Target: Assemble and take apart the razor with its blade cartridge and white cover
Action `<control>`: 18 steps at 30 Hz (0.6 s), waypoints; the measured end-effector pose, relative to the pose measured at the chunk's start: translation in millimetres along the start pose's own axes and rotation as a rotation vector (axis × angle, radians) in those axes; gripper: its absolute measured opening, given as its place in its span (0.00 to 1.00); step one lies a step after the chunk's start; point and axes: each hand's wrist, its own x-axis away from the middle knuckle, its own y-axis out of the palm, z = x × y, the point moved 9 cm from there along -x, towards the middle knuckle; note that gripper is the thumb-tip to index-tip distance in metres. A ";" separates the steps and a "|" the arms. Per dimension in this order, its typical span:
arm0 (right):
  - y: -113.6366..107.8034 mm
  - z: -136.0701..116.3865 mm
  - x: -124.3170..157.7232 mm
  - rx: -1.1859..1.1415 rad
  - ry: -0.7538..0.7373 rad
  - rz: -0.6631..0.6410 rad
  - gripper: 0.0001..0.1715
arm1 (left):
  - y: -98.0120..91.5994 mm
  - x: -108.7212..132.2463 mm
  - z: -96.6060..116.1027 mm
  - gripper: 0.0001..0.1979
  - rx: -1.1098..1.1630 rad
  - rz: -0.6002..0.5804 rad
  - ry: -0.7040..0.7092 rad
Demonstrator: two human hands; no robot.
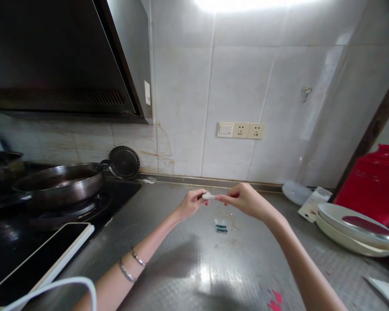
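Note:
Both my hands meet above the steel counter (194,263) and pinch a small white object (208,196) between them. My left hand (190,203) grips its left end with curled fingers. Its right end is pinched by my right hand (243,199) with thumb and fingertips. I cannot make out what the white object is. Below the hands, a small dark green packet (221,226) lies flat on the counter. Two bracelets sit on my left wrist.
A wok (60,181) rests on the black stove at left, with a round lid (125,162) leaning on the wall. A tablet (35,259) with a white cable lies front left. Stacked white plates (353,231) with a knife and a red container (376,181) stand at right.

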 end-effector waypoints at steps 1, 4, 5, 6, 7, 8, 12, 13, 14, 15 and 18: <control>0.1 0.3 0.1 -0.005 0.001 -0.010 0.34 | 0.1 -0.1 -1.0 0.12 0.002 0.000 -0.005; -8.7 0.6 -0.1 -0.026 0.001 0.068 0.34 | -0.2 -0.5 -4.1 0.13 0.029 0.010 -0.034; -11.3 0.8 -0.3 -0.027 0.001 0.096 0.35 | -0.5 -0.6 -4.8 0.13 0.035 0.013 -0.044; -11.8 0.9 -0.7 -0.025 0.000 0.104 0.34 | -0.8 -0.8 -5.0 0.13 0.039 0.015 -0.047; -9.9 0.9 -1.3 -0.025 -0.003 0.086 0.34 | -1.0 -0.9 -4.9 0.13 0.040 0.015 -0.045; -6.0 0.9 -2.0 -0.028 -0.008 0.047 0.34 | -1.0 -1.0 -4.7 0.12 0.039 0.011 -0.041; -0.6 2.9 -3.6 -0.063 -0.015 -0.016 0.33 | -1.2 -0.8 -6.8 0.13 0.052 0.014 -0.050; -3.7 4.9 -3.8 -0.070 -0.004 0.013 0.33 | -1.2 -0.7 -7.7 0.13 0.063 0.019 -0.059; -5.9 7.2 -3.6 -0.077 0.012 0.031 0.33 | -0.9 -0.6 -8.2 0.13 0.073 0.022 -0.066; -5.8 9.4 -3.3 -0.086 0.030 0.023 0.33 | 0.0 -0.6 -8.3 0.13 0.078 0.020 -0.070; 9.1 10.8 -0.6 -0.119 0.045 -0.164 0.33 | 0.2 -0.6 -8.1 0.13 0.096 0.039 -0.081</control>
